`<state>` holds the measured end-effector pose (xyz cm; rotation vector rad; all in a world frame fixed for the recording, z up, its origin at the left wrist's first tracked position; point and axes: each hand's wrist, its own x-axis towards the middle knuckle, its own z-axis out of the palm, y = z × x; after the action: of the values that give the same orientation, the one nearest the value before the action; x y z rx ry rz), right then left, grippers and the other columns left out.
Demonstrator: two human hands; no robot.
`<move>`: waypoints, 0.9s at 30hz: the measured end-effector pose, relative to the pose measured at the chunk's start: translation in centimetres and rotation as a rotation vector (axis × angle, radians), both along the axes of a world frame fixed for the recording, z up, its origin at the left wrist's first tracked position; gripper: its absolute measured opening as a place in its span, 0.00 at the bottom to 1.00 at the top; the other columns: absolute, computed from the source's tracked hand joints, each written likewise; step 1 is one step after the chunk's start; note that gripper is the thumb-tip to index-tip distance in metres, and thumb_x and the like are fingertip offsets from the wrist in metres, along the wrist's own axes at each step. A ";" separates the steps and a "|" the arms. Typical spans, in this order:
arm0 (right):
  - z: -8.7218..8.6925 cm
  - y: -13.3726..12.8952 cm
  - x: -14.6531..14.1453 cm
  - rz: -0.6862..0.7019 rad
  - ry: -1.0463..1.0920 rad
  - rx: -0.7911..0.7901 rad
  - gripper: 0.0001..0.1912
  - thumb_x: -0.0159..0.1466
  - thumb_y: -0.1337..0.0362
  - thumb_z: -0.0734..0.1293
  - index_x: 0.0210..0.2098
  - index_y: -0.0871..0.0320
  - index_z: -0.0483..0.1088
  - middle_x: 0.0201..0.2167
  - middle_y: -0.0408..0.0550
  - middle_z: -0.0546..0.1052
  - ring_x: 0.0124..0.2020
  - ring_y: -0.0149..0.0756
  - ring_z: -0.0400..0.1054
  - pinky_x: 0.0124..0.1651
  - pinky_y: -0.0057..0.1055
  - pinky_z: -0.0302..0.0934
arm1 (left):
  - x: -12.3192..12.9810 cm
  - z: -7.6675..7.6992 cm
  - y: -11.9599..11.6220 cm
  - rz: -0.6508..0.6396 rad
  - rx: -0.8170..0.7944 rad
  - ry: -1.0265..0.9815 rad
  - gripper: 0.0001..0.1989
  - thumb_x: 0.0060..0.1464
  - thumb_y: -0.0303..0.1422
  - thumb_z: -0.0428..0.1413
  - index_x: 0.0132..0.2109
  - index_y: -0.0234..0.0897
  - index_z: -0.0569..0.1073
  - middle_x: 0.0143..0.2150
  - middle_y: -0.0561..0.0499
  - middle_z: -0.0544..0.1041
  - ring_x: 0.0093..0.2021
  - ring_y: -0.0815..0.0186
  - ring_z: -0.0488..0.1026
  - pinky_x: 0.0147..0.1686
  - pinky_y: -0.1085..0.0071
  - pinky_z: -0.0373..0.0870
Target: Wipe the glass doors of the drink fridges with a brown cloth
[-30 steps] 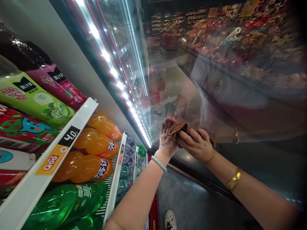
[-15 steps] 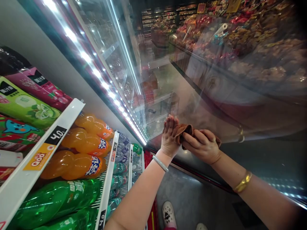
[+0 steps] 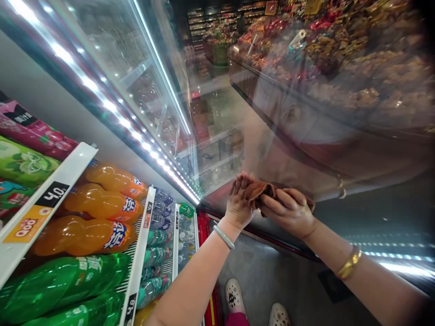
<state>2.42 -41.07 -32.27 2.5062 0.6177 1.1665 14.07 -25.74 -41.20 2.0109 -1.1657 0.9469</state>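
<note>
A crumpled brown cloth (image 3: 260,194) lies against the glass door (image 3: 292,158) of a drinks cooler. My right hand (image 3: 288,210) is bent around the cloth, pressing it to the pane; part of it sticks out beyond the knuckles. Just left of it, my left hand (image 3: 239,201) rests on the glass with its fingers stretched upward. Its thumb side touches the cloth, and the thumb itself is hidden. A pale bangle (image 3: 224,237) is on my left wrist, a gold bracelet (image 3: 350,265) on my right.
Cooler shelves on the left hold orange soda bottles (image 3: 98,206), green bottles (image 3: 64,280) and smaller bottles behind a price rail (image 3: 50,194). A bright light strip (image 3: 115,108) runs along the frame. My shoes (image 3: 234,294) stand on the grey floor. Beyond the glass, heaped packaged goods show.
Both hands and the cloth sit slightly lower on the glass. The view has shifted a little to the right, so the shelves appear farther left and more of my second shoe shows.
</note>
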 end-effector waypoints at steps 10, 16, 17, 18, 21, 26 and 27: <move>0.7 -2.2 -4.2 -0.101 -0.155 0.203 0.11 0.60 0.71 0.74 0.34 0.44 0.78 0.38 0.38 0.81 0.47 0.38 0.65 0.54 0.39 0.59 | -4.1 1.1 -4.7 -0.015 -0.006 -0.061 0.42 0.66 0.31 0.51 0.79 0.28 0.39 0.80 0.42 0.37 0.80 0.59 0.33 0.80 0.58 0.38; -0.4 -6.0 -8.0 -0.037 -0.065 0.225 0.10 0.62 0.70 0.72 0.39 0.46 0.78 0.42 0.38 0.80 0.49 0.36 0.66 0.56 0.39 0.59 | -6.5 0.7 -6.6 -0.027 0.024 -0.133 0.41 0.63 0.28 0.53 0.78 0.31 0.46 0.80 0.43 0.42 0.81 0.61 0.34 0.80 0.59 0.37; -0.2 -6.7 -8.7 -0.046 -0.101 0.252 0.10 0.62 0.71 0.73 0.39 0.47 0.77 0.41 0.40 0.80 0.50 0.37 0.66 0.57 0.39 0.60 | -7.0 0.7 -7.2 -0.037 0.028 -0.145 0.41 0.63 0.29 0.54 0.78 0.33 0.47 0.80 0.44 0.42 0.81 0.61 0.34 0.80 0.59 0.37; 0.0 -7.1 -9.2 -0.056 -0.145 0.273 0.11 0.61 0.71 0.74 0.39 0.48 0.77 0.41 0.41 0.79 0.50 0.38 0.66 0.57 0.40 0.60 | -7.6 0.8 -7.9 -0.042 0.029 -0.150 0.41 0.63 0.30 0.55 0.78 0.34 0.48 0.81 0.45 0.43 0.81 0.60 0.35 0.80 0.59 0.37; 0.5 -7.8 -9.4 -0.064 -0.232 0.283 0.14 0.57 0.74 0.76 0.37 0.49 0.77 0.39 0.42 0.77 0.48 0.37 0.65 0.55 0.39 0.61 | -8.9 0.9 -9.6 -0.038 0.018 -0.131 0.44 0.62 0.34 0.59 0.78 0.32 0.49 0.81 0.40 0.45 0.81 0.55 0.36 0.80 0.56 0.41; -0.4 -9.3 -10.8 -0.073 -0.121 0.170 0.14 0.54 0.67 0.78 0.37 0.43 0.78 0.42 0.38 0.78 0.48 0.34 0.65 0.55 0.37 0.62 | -10.4 0.8 -10.9 -0.041 0.008 -0.128 0.45 0.61 0.31 0.59 0.78 0.27 0.48 0.81 0.40 0.37 0.81 0.56 0.34 0.80 0.59 0.39; -0.5 -10.0 -11.6 -0.067 -0.097 0.162 0.15 0.55 0.67 0.78 0.38 0.42 0.78 0.43 0.37 0.78 0.48 0.34 0.66 0.55 0.36 0.62 | -10.8 0.8 -11.2 -0.051 0.010 -0.137 0.44 0.60 0.30 0.58 0.78 0.28 0.48 0.81 0.42 0.37 0.81 0.57 0.34 0.80 0.59 0.39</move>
<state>-9.22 -51.06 -32.81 2.5612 0.4271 1.3532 3.25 -36.97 -40.35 1.9399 -1.2918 1.0691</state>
